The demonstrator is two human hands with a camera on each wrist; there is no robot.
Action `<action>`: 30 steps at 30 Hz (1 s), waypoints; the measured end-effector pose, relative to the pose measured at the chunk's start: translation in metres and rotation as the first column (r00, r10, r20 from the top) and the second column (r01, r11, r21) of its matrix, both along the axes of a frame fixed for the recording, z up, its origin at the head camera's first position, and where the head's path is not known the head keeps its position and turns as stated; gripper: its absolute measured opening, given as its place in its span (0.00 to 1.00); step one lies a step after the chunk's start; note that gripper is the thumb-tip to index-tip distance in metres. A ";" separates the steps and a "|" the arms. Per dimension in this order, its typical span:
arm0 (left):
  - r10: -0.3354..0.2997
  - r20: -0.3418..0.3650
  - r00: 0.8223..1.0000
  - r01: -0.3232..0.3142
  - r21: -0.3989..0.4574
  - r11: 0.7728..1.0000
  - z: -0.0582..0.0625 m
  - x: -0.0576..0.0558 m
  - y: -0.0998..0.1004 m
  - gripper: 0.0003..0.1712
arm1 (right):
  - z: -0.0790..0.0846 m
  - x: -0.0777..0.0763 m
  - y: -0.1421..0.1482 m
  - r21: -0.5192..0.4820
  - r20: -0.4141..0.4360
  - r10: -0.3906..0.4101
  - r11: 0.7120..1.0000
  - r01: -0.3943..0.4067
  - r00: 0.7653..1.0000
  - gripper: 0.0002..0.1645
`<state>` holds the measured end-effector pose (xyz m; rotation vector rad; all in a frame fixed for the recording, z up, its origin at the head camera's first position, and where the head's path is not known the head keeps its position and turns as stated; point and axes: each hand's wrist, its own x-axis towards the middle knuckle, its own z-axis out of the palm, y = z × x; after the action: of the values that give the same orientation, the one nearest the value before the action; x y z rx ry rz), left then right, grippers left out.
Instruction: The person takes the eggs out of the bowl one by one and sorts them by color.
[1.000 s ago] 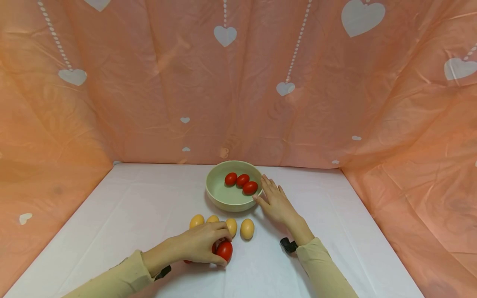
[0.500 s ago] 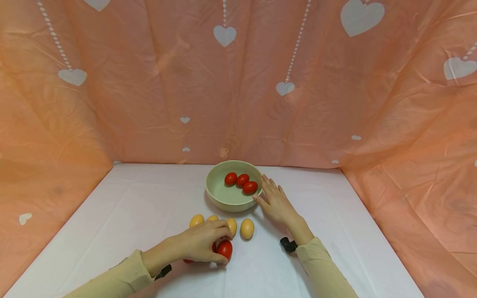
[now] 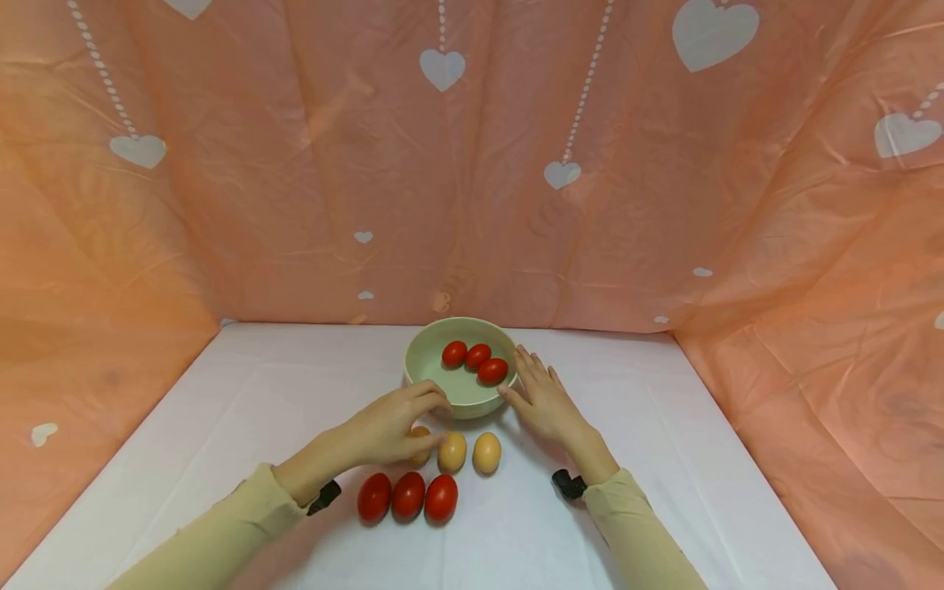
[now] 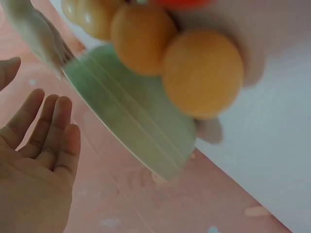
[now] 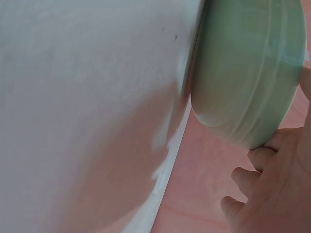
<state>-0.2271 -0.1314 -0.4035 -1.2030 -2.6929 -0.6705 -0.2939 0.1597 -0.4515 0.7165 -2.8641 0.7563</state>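
Observation:
My left hand (image 3: pixel 391 426) hovers over the row of yellow eggs, fingers spread and nothing between them; in the left wrist view its palm side (image 4: pixel 36 165) faces the camera. It hides part of the row, where one yellow egg (image 3: pixel 452 452) and another (image 3: pixel 487 453) show to its right. Near the front, three red eggs (image 3: pixel 408 496) lie side by side. A pale green bowl (image 3: pixel 435 336) holds three more red eggs (image 3: pixel 478 356). Against the bowl's right side rests my right hand (image 3: pixel 546 401), its extended fingers (image 5: pixel 262 158) touching the rim.
A white cloth (image 3: pixel 295 369) covers the table. Behind and at both sides hangs an orange-pink curtain (image 3: pixel 457 205) with white hearts, close behind the bowl. Each wrist wears a black camera (image 3: pixel 569 484).
My left hand has let go of the rightmost front red egg and moved up and away toward the yellow eggs, uncovering the red row. The right hand stays at the bowl.

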 end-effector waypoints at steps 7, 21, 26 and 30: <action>0.056 -0.019 0.998 -0.055 0.041 0.998 0.004 -0.033 -0.001 0.18 | -0.001 0.000 0.001 0.004 0.005 -0.006 1.000 0.006 1.000 0.48; 0.097 -0.005 0.995 -0.097 0.025 0.995 0.002 -0.096 0.010 0.20 | 0.003 -0.001 0.002 0.016 0.028 -0.015 1.000 0.014 0.999 0.48; 0.102 0.000 0.995 -0.102 -0.013 0.995 0.000 -0.114 0.015 0.21 | 0.001 -0.003 0.003 0.023 0.027 -0.014 1.000 0.014 1.000 0.48; 0.118 0.033 0.993 -0.116 -0.042 0.992 -0.002 -0.124 0.015 0.20 | 0.001 -0.002 0.002 0.018 0.030 -0.009 1.000 0.008 1.000 0.48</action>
<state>-0.3512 -0.1162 -0.4052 -1.0412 -2.7923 -0.6303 -0.2963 0.1615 -0.4509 0.7006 -2.9022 0.7481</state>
